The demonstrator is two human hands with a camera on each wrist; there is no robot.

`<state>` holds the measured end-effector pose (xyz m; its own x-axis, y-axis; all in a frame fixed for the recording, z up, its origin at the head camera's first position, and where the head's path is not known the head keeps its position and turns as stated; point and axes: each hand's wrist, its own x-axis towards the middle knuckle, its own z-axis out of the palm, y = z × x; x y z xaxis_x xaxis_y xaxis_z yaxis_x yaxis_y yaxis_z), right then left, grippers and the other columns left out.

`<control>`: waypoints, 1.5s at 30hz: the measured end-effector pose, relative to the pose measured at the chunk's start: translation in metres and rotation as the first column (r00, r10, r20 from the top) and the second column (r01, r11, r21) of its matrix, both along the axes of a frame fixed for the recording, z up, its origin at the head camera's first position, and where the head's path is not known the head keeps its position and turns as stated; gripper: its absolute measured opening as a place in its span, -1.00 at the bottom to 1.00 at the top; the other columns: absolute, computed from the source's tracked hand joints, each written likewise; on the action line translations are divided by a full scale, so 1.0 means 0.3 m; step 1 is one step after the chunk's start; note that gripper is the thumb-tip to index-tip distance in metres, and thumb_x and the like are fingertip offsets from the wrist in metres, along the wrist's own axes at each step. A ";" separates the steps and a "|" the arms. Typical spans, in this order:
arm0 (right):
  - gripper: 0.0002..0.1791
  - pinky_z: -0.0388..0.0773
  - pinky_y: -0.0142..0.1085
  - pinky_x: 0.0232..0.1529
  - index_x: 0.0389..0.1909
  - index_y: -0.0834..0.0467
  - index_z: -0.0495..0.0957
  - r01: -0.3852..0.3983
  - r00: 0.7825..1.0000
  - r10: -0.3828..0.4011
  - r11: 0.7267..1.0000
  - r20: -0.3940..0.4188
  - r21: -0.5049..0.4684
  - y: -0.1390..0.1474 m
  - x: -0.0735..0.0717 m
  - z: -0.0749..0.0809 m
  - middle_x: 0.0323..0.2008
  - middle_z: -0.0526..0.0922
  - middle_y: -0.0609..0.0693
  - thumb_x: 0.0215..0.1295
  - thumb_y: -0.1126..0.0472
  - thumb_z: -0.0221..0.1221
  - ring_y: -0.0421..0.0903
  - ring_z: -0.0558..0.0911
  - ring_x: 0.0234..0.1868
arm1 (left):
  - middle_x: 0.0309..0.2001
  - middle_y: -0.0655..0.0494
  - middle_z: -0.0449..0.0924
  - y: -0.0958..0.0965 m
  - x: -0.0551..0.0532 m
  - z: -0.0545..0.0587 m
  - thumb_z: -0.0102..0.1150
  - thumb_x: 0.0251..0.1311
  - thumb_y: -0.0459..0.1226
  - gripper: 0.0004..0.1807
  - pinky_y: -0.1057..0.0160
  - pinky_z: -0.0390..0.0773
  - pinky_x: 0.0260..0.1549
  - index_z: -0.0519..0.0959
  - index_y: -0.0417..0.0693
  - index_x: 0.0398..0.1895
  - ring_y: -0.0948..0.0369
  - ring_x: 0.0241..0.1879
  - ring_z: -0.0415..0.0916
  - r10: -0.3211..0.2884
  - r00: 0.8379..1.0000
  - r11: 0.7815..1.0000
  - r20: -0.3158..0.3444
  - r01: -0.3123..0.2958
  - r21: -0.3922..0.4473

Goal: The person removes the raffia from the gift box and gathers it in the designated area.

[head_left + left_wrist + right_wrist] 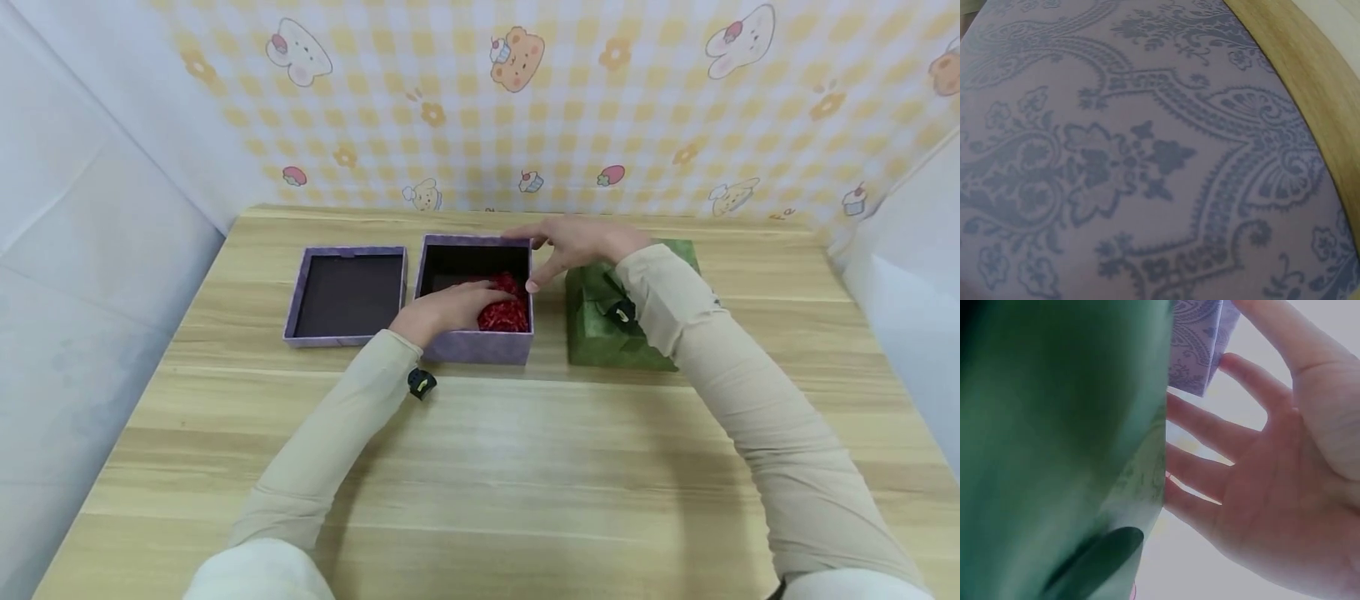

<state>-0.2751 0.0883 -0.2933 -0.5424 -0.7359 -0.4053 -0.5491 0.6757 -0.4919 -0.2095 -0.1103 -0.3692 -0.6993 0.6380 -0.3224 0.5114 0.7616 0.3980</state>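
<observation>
A purple patterned box [480,347] stands open with a dark inside and crinkled red paper shreds [507,315] in it. My left hand [455,306] reaches over its front wall and rests on the shreds, fingers extended; its lower fingers are hidden. In the left wrist view the patterned box wall [1129,162] fills most of the picture, and the hand is out of sight. My right hand [573,243] is spread at the box's right side, thumb and forefinger touching it. The right wrist view shows the spread fingers [1204,428] by the purple box corner [1194,356].
Left of the box lies a purple-rimmed tray-like lid [356,296], dark inside facing up. A green box [615,346] with a green ribbon stands under my right forearm. All sit on a wooden table [510,483] before a yellow checked backdrop [465,108].
</observation>
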 end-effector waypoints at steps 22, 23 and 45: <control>-0.07 0.35 -0.03 0.10 0.45 -0.09 0.03 0.020 0.999 -0.020 1.000 0.040 -0.004 0.011 0.002 -0.012 0.22 0.35 0.25 0.10 -0.02 0.32 0.15 0.38 0.20 | 0.13 -0.02 0.45 -0.004 0.008 0.008 0.20 0.13 -0.46 -0.45 0.09 0.37 0.06 0.41 -0.11 0.24 0.08 0.06 0.40 0.103 0.995 0.993 0.018 -0.102 -0.056; -0.07 0.34 -0.04 0.11 0.44 -0.10 0.03 0.023 0.999 -0.023 1.000 0.039 -0.001 0.012 0.002 -0.013 0.23 0.34 0.23 0.10 -0.02 0.31 0.14 0.37 0.20 | 0.13 -0.02 0.46 -0.004 0.008 0.008 0.21 0.13 -0.45 -0.46 0.09 0.38 0.05 0.41 -0.11 0.23 0.08 0.05 0.41 0.105 0.994 0.993 0.013 -0.104 -0.057; -0.06 0.29 0.00 0.15 0.46 -0.08 -0.04 0.025 0.997 -0.025 1.000 0.078 0.005 0.013 -0.006 -0.009 0.32 0.21 0.21 0.14 -0.01 0.29 0.19 0.27 0.26 | 0.10 -0.03 0.49 0.001 -0.002 0.014 0.28 0.07 -0.37 -0.42 0.08 0.53 -0.19 0.43 -0.13 0.23 0.08 -0.07 0.48 0.115 0.991 0.993 -0.074 -0.117 -0.023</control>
<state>-0.2769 0.0921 -0.2960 -0.5276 -0.7205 -0.4499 -0.4920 0.6910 -0.5296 -0.2100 -0.1101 -0.3649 -0.7901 0.5433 -0.2840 0.4460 0.8272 0.3417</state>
